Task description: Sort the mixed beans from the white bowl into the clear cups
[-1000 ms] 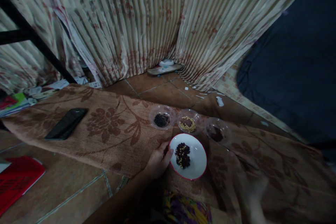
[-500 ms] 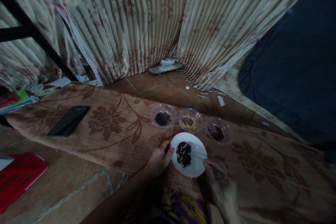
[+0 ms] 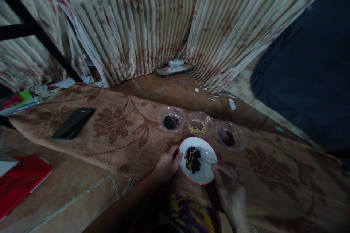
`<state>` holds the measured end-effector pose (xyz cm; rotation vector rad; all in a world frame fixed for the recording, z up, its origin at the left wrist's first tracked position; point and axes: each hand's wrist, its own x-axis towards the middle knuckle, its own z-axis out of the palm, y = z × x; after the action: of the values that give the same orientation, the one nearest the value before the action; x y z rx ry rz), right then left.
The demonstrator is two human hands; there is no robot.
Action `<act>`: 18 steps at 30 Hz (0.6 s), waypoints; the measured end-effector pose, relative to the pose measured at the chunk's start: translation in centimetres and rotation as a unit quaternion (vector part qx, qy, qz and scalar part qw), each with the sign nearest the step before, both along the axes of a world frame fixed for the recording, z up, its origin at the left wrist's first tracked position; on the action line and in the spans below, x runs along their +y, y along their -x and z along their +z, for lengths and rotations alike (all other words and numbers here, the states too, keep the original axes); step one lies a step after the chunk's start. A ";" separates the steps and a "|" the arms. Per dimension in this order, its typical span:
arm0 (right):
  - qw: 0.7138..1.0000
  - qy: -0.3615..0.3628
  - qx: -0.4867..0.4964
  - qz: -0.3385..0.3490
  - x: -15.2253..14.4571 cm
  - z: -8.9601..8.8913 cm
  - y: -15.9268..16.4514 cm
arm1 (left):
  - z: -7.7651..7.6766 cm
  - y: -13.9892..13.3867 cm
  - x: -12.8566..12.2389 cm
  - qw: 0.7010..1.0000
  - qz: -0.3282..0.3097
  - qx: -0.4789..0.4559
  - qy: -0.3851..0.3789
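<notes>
A white bowl (image 3: 207, 174) with a red rim sits near the front edge of the cloth-covered table. Dark beans (image 3: 193, 160) mixed with yellow ones lie in its left half. My left hand (image 3: 167, 164) grips the bowl's left rim, thumb on top. At the right side, my right hand (image 3: 226, 185) is closed around thin metal chopsticks (image 3: 206, 160), their tips inside the bowl close to the beans. Behind the bowl stand three clear plastic bowls: one with black beans (image 3: 171, 122), one with yellow beans (image 3: 198, 127), one with dark red beans (image 3: 227, 138).
A black phone (image 3: 73, 123) lies on the brown floral tablecloth (image 3: 131, 149) at left. A red bag (image 3: 24, 182) is on the tiled floor. Beyond the table are striped curtains (image 3: 153, 25), a skateboard (image 3: 174, 69) and white scraps (image 3: 232, 104). Something dark blue (image 3: 308, 69) stands at right.
The view has shifted slightly, so everything appears a little further right. Both hands keep their places at the bowl, and the chopsticks stay over it.
</notes>
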<state>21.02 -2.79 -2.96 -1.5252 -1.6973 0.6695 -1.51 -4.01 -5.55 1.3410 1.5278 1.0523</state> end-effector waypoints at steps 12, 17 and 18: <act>1.000 -0.010 0.009 -0.004 0.0 -0.2 -0.1 | 0.0 0.1 0.0 1.000 -0.009 0.011 0.000; 0.999 0.013 0.019 -0.038 -0.2 0.2 -0.3 | 0.1 0.0 0.0 1.000 -0.003 0.003 -0.001; 0.999 -0.001 0.031 -0.045 -0.2 0.3 -0.4 | 0.1 0.0 0.0 1.000 -0.002 0.000 0.000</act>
<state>21.45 -2.96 -2.62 -1.5547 -1.5731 0.6615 -1.52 -4.05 -5.45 1.3425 1.5253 1.0494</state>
